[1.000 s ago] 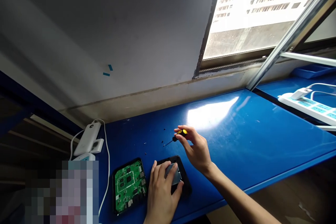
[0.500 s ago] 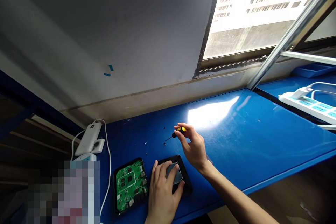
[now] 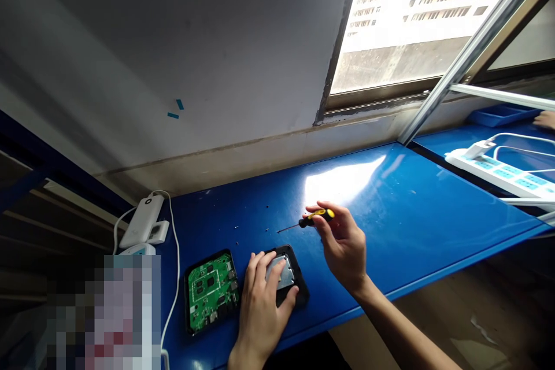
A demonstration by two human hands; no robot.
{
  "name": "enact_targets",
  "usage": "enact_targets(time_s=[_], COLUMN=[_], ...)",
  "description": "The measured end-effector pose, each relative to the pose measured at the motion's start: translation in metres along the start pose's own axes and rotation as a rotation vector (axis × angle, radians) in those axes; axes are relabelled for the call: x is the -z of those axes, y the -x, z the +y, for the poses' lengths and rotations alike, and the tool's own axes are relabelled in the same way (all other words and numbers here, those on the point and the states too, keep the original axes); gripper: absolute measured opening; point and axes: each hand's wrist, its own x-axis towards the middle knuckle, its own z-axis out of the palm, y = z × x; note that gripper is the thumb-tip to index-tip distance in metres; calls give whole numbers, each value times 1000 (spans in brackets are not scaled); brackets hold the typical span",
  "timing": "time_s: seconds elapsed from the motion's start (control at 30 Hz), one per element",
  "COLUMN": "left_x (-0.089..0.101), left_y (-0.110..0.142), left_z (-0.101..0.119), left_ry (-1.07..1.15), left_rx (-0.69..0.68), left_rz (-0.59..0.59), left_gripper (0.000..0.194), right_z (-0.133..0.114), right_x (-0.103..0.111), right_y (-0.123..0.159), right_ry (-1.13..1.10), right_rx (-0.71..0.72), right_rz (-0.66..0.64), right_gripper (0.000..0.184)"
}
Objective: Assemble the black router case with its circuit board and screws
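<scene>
My right hand [image 3: 342,243] pinches a small screwdriver [image 3: 315,218] with a yellow and black handle, held above the blue bench [image 3: 411,208] with its thin tip pointing left. My left hand [image 3: 260,306] lies on a black case half [image 3: 299,286] that has a silver metal plate [image 3: 281,273] inside; the fingers curl over the plate and the thumb grips the case's right edge. Just left of it lies a second black case half holding a green circuit board [image 3: 210,295]. Several tiny dark screws [image 3: 237,227] lie loose on the bench behind the cases.
A white power bank [image 3: 143,221] with a white cable sits at the bench's left end. A white power strip [image 3: 498,175] and a blue tray [image 3: 498,115] sit on the adjoining bench at right, where another person's hand [image 3: 546,120] shows. A window and sill run behind.
My right hand has drawn the screwdriver to the right, away from the loose screws, and turned it more level. My left hand stays on the case with the metal plate.
</scene>
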Motion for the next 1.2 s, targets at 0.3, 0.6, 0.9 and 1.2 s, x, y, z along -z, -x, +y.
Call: enact_targets(time_s=[0.3,0.6,0.9,1.2], left_x=[1,3,5,4], left_y=[1,3,2,1], left_z=[-1,-1,1,2], left_ry=[62,82,111,146], left_rx=[-8,-29,-48,-53], left_rz=[23,5,44,71], left_gripper=[30,28,16,11], right_z=[4,18,18,20], right_x=[51,59,52,54], right_y=[24,40,37,40], right_ry=[-166,-217,-227,-226], right_rx=[-473,-614,-617,-606], right_rz=[76,71,33,24], right_gripper=[35,43,41,39])
